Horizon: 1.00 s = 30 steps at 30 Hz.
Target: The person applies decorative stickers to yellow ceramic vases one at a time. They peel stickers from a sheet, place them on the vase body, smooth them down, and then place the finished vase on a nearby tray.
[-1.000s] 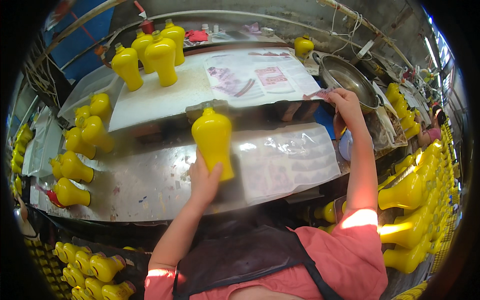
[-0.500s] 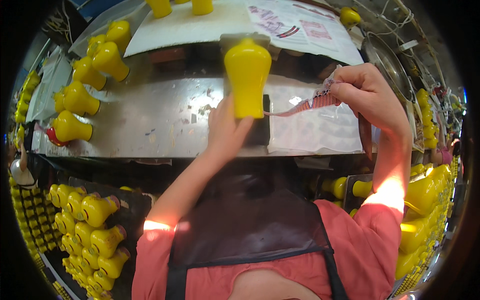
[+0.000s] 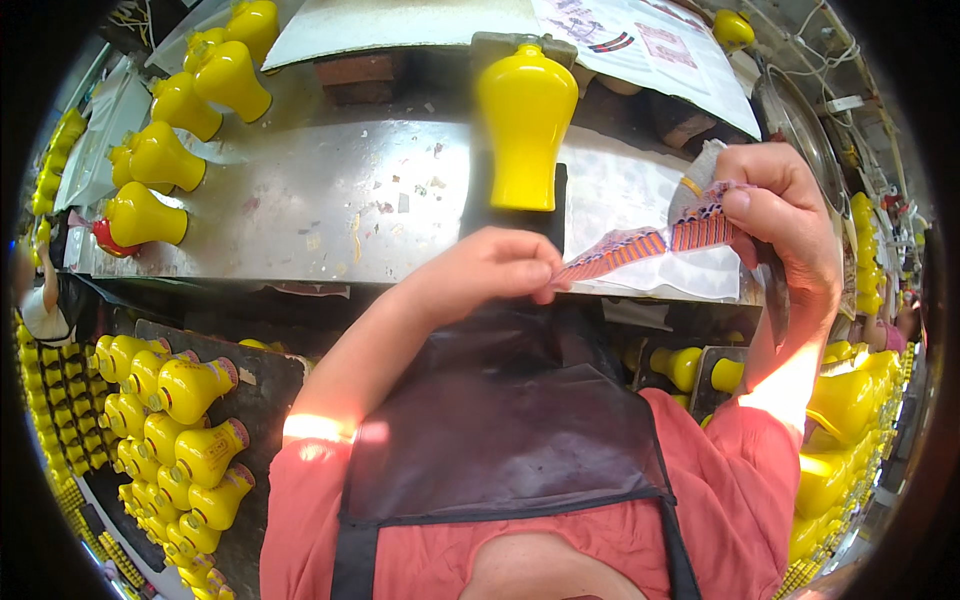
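A thin patterned strip (image 3: 625, 252) in orange, purple and blue, like a decal, is stretched between my two hands over the table's front edge. The fingers of my left hand (image 3: 505, 265) pinch its left end. My right hand (image 3: 775, 205) grips the other end, higher up and to the right. Beside the right fingers shows a grey piece (image 3: 690, 185), perhaps a cloth or sponge. Below that palm hangs a dark, blade-like thing (image 3: 775, 290), partly hidden. A glossy yellow vase (image 3: 527, 125) rests on a dark holder beyond my left hand, and neither hand touches it.
Several yellow vases (image 3: 165, 155) line the metal table's (image 3: 330, 215) left side, one by a red object (image 3: 112, 238). A board with printed sheets (image 3: 640, 40) lies at the back. Racks of decorated yellow vases (image 3: 195, 390) stand lower left, with more at right.
My left hand has left the vase's base and now pinches the strip's free end. My right hand still holds the strip, now more spread out. The whole view has shifted slightly.
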Each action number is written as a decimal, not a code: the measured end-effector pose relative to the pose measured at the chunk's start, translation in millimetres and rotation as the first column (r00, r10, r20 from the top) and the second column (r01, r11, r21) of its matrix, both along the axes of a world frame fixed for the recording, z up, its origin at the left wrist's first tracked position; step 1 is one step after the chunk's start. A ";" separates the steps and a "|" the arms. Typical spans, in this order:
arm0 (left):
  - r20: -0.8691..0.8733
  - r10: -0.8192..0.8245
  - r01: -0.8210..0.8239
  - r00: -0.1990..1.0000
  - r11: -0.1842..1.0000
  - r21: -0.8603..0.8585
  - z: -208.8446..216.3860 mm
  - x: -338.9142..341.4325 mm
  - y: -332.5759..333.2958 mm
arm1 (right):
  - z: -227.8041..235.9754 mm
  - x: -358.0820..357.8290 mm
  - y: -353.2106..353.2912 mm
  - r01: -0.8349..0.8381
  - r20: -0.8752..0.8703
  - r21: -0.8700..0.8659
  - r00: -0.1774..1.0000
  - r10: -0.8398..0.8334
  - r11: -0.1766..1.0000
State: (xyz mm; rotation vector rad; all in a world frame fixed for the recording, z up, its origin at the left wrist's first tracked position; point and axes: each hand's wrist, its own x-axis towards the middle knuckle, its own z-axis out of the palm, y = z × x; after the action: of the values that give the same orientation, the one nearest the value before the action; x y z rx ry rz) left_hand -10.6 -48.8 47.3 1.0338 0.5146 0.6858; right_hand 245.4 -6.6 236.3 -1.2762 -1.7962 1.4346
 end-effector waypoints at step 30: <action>-0.503 0.388 -0.429 0.772 0.903 0.039 -19.6 -69.8 61.2 | -197.1 7.6 40.7 0.204 0.110 -0.172 0.976 -0.187 0.964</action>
State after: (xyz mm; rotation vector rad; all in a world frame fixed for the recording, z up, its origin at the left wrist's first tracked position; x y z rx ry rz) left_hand -80.4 12.3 27.6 1.0331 1.2456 0.7710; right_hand 253.0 34.1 39.3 -1.5897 -1.5724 1.4750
